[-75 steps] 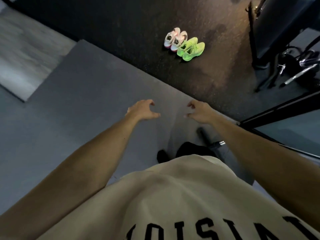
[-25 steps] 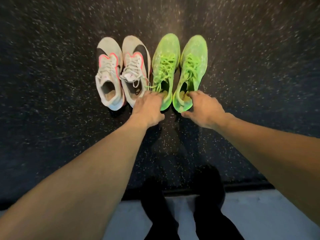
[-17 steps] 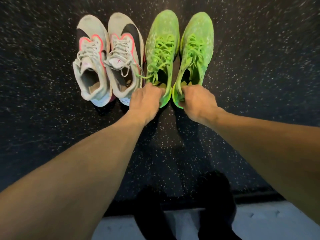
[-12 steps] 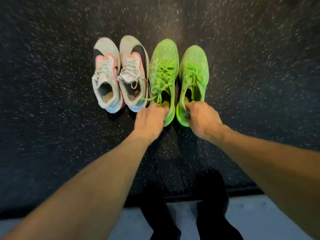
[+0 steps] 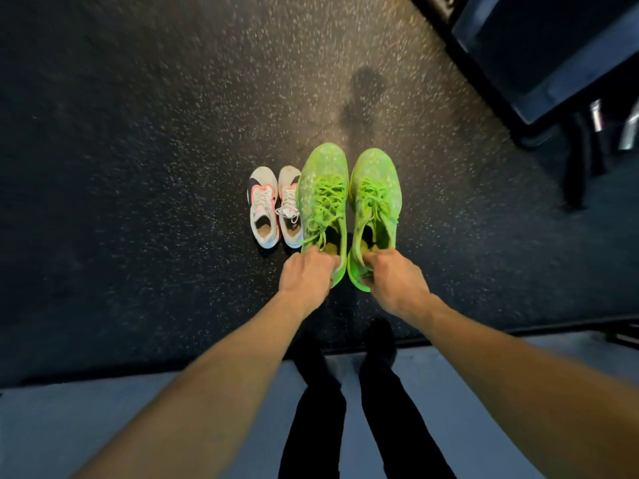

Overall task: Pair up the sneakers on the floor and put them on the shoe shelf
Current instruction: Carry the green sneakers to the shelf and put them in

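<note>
Two bright green sneakers hang side by side above the dark speckled floor, toes pointing away from me. My left hand (image 5: 306, 278) grips the heel collar of the left green sneaker (image 5: 323, 202). My right hand (image 5: 394, 281) grips the heel collar of the right green sneaker (image 5: 375, 198). A pair of white sneakers with pink trim and black marks stays on the floor to the left: one white sneaker (image 5: 263, 207) and its partner (image 5: 288, 205), partly hidden by the left green sneaker. No shoe shelf is in view.
A dark framed piece of equipment (image 5: 539, 57) fills the top right corner, with metal parts beside it. A grey mat (image 5: 103, 426) lies under my feet, its edge running across the lower part of the view. My dark trouser legs (image 5: 345, 409) stand at its edge.
Both hands closed on the heels of the green sneakers and lifted them off the floor. The white pair stayed put and looks smaller as my head rose.
</note>
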The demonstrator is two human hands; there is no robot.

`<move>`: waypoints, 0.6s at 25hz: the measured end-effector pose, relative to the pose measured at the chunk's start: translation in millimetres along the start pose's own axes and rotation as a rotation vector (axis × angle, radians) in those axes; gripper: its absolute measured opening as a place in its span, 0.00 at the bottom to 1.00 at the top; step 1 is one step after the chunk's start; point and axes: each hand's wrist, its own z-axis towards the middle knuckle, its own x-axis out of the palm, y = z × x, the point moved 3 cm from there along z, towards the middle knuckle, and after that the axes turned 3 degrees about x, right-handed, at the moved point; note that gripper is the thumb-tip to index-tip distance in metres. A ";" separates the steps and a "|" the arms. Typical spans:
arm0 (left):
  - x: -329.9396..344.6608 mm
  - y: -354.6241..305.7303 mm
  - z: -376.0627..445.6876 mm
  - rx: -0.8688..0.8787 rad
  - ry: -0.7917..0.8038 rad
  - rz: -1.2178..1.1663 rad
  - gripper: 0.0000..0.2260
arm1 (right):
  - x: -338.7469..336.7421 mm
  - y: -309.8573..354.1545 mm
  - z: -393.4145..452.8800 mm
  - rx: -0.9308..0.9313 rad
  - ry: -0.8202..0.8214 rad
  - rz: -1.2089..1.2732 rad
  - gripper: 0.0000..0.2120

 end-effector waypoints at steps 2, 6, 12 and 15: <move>-31.7 -14.1 -37.5 0.010 -0.004 0.032 0.06 | -27.9 15.0 -39.1 -0.011 -0.006 -0.016 0.06; -88.9 -43.6 -118.7 0.031 -0.022 0.094 0.09 | -76.0 44.9 -121.4 -0.014 -0.011 -0.004 0.07; -128.4 -76.0 -223.6 0.004 -0.033 0.091 0.08 | -117.5 78.9 -220.2 -0.035 -0.009 0.010 0.07; -126.2 -84.9 -259.9 0.005 -0.048 0.105 0.07 | -114.7 88.0 -256.6 -0.043 -0.027 0.004 0.09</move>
